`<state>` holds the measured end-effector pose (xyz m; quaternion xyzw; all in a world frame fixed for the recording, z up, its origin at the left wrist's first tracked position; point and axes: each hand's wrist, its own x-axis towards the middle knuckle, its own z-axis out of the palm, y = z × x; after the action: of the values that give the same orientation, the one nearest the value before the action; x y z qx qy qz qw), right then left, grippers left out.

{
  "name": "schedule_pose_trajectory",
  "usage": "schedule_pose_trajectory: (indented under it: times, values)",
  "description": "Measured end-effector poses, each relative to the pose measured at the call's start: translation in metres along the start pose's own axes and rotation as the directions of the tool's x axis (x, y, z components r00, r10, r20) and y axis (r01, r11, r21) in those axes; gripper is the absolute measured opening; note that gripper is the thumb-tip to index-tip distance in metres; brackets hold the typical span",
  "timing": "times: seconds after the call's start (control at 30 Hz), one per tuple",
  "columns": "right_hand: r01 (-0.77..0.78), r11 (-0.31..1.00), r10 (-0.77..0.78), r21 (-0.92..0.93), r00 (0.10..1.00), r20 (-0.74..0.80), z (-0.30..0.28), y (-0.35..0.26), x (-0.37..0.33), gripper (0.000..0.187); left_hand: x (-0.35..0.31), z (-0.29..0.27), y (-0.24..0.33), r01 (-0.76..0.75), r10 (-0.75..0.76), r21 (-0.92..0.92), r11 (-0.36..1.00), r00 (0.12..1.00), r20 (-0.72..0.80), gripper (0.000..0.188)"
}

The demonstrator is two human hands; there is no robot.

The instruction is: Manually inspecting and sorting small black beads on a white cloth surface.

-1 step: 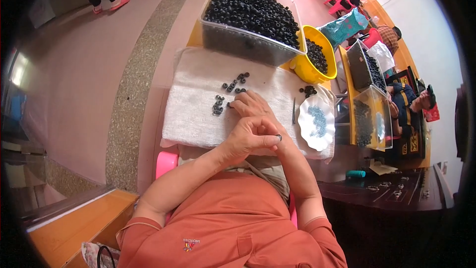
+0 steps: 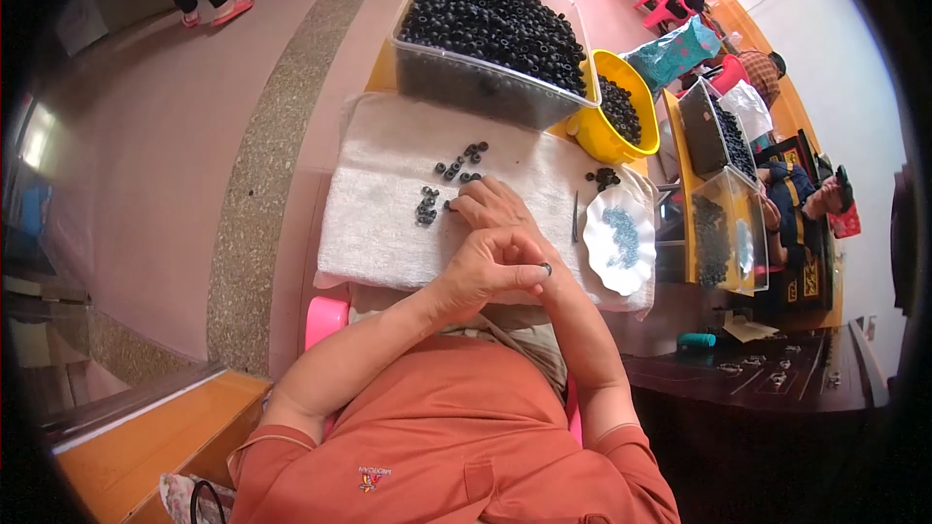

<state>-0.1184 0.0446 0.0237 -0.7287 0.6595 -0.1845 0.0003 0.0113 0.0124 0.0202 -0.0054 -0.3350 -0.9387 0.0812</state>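
My left hand [image 2: 490, 267] is closed in a pinch, with a small black ring-shaped piece [image 2: 546, 270] at its fingertips, above my right forearm. Reaching past it, my right hand [image 2: 497, 206] rests on the white cloth [image 2: 374, 155] with bent fingers. At those fingertips shows another small black ring-shaped piece [image 2: 449, 205], partly covered. Two loose groups of similar pieces lie beside them, a farther group [image 2: 452, 169] and a nearer group with lighter tops [image 2: 426, 206]. To the right, a white scalloped plate [image 2: 633, 283] holds small bluish bits, and a thin dark tool [image 2: 575, 216] lies beside it.
A clear bin [image 2: 466, 87] full of black pieces stands at the back, next to a yellow basin [image 2: 588, 134] of more. A small black pile [image 2: 604, 178] sits above the plate. Farther right are another worktable with bins [image 2: 730, 223] and seated people; someone stands far left.
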Motion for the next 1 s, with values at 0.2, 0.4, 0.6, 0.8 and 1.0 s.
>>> schedule_pose_trajectory:
  times: [0.2,0.4,0.6,0.8,1.0]
  values:
    - [0.009,1.0,-0.009,-0.023,1.0,0.024,0.007,0.01,-0.002,0.022,0.001,0.003,0.001,0.008,-0.008,0.005,1.0,1.0,0.011,0.011]
    - [0.039,0.999,-0.04,0.033,0.999,0.031,0.003,0.004,0.002,0.024,0.001,0.001,0.001,0.005,-0.005,0.012,1.0,1.0,0.001,0.01]
    - [0.019,0.998,-0.02,0.067,1.0,0.009,0.0,-0.001,-0.002,0.031,0.001,0.0,0.0,-0.017,0.017,0.016,1.0,1.0,0.001,0.01]
    - [-0.003,0.999,0.002,0.043,0.999,0.036,0.002,0.0,-0.004,0.032,0.001,0.001,0.001,-0.021,0.021,0.032,0.999,1.0,0.001,0.011]
    - [0.01,0.997,-0.01,0.077,1.0,0.0,-0.003,-0.003,-0.003,0.031,-0.001,0.001,0.003,-0.031,0.031,0.015,0.999,0.999,-0.019,0.012]
